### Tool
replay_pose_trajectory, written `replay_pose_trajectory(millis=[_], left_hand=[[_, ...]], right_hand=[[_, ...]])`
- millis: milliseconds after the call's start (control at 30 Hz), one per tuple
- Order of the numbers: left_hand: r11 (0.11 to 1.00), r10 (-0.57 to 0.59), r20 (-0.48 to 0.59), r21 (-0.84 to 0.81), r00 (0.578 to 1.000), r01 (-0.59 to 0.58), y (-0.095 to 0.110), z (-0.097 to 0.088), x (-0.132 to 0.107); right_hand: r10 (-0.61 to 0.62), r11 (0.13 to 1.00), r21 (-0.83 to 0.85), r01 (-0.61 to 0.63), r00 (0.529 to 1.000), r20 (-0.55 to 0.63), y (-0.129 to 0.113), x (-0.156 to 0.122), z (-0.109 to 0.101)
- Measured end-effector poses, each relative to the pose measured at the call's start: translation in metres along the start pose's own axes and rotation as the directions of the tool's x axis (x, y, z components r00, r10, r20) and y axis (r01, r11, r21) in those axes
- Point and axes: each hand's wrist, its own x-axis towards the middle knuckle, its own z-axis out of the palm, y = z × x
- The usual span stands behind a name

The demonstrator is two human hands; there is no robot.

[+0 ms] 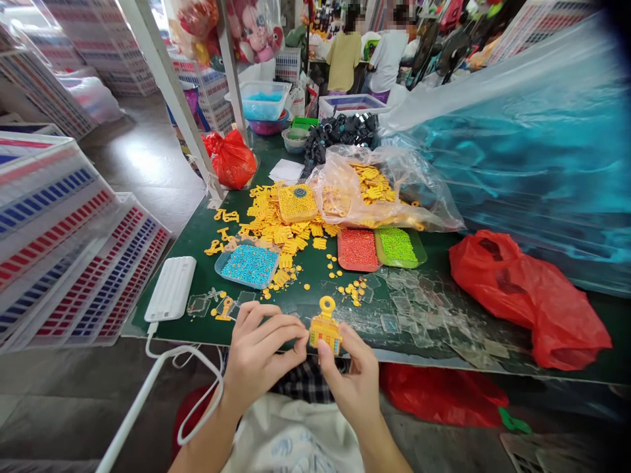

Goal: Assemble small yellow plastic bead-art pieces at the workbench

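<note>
My right hand (355, 376) grips a small yellow plastic toy piece (325, 328) between thumb and fingers. The piece has a ring at its top and slots with coloured beads in its front. At its left edge is my left hand (269, 345), thumb and fingertips pinched together; whatever they hold is too small to make out. Trays of blue beads (250, 264), red beads (359, 249) and green beads (398, 246) stand beyond the hands. Loose yellow discs (352, 290) and a yellow ring-topped part (225, 307) lie nearer, on the green table (296, 302).
A heap of yellow parts (266, 220) carries a tray of yellow beads (297, 203). Clear plastic pieces (419, 309) lie right of centre. A white power bank (170, 288) with a cable sits left. Red bags (530, 295) and a large blue plastic-covered bundle (517, 164) flank the right.
</note>
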Motion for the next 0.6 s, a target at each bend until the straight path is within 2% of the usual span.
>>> replay_pose_trajectory(millis=[300, 433, 533, 600], left_hand=[[0.999, 0.002, 0.004, 0.034, 1.0, -0.002, 0.003, 0.002, -0.002], [0.998, 0.004, 0.001, 0.062, 1.0, -0.004, -0.003, 0.002, -0.003], [0.988, -0.034, -0.06, 0.15, 0.998, 0.043, -0.013, -0.004, -0.002], [0.988, -0.05, -0.061, 0.142, 0.997, 0.058, -0.019, -0.009, 0.0]], right_hand=[[-0.06, 0.998, -0.012, 0.06, 0.998, -0.029, 0.003, 0.0, 0.002], [-0.087, 0.996, 0.017, 0.088, 0.996, -0.036, 0.002, -0.001, 0.002], [-0.05, 0.998, 0.037, 0.051, 0.998, -0.033, 0.002, -0.006, 0.002], [0.021, 0.996, 0.085, -0.019, 1.0, -0.012, 0.004, -0.01, 0.002]])
